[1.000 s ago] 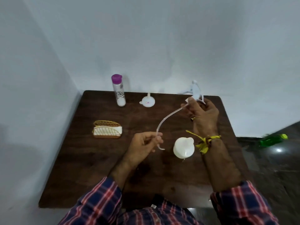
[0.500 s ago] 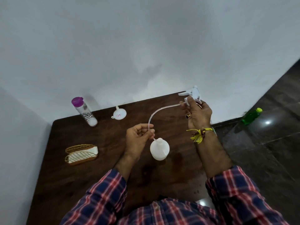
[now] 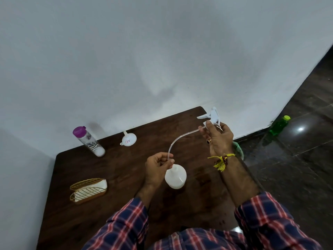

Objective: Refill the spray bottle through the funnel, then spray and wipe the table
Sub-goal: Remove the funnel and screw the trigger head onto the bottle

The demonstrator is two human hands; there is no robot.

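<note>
The white spray bottle (image 3: 175,177) stands on the dark wooden table (image 3: 126,168), with its neck uncovered. My right hand (image 3: 217,139) grips the white trigger spray head (image 3: 212,116) above the table's far right corner. Its thin clear dip tube (image 3: 178,141) curves down to my left hand (image 3: 157,168), which pinches the tube's lower end right at the bottle's neck. A small white funnel (image 3: 128,139) lies on the table near the wall. A clear water bottle with a purple cap (image 3: 89,142) stands left of the funnel.
A wire napkin holder with white napkins (image 3: 88,190) sits on the table's left side. A green bottle (image 3: 279,125) stands on the dark floor by the wall at right. Something green (image 3: 237,150) shows beyond the table's right edge. White walls close off the back and left.
My view has swung to the right and tilted. My left hand has carried the tube's lower end from left of the spray bottle to its neck. My right hand keeps its hold on the spray head.
</note>
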